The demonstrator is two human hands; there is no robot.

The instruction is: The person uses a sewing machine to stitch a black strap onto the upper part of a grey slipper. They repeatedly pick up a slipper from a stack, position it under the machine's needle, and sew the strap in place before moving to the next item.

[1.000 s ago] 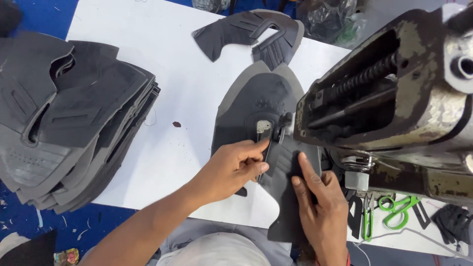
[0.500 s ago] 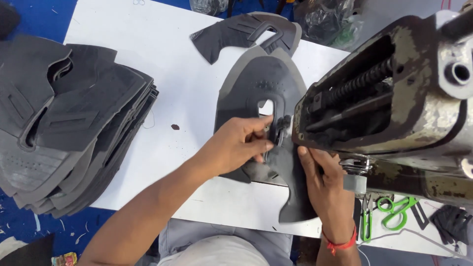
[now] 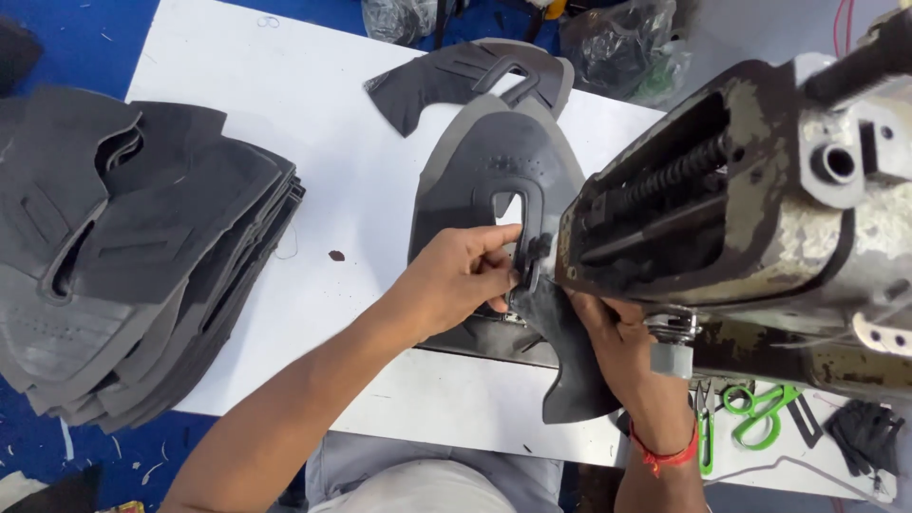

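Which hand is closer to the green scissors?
The right hand. It presses the dark shoe-upper piece under the sewing machine, just left of the green scissors. The left hand pinches the same piece farther left, across from the scissors.

The dark shoe-upper piece has turned and slid further under the sewing machine.

Right hand: fingertips hidden under the worn grey metal sewing machine head.
Machine head: cut off at frame's right edge.
Stack of dark grey cut fabric panels: cropped at left edge.
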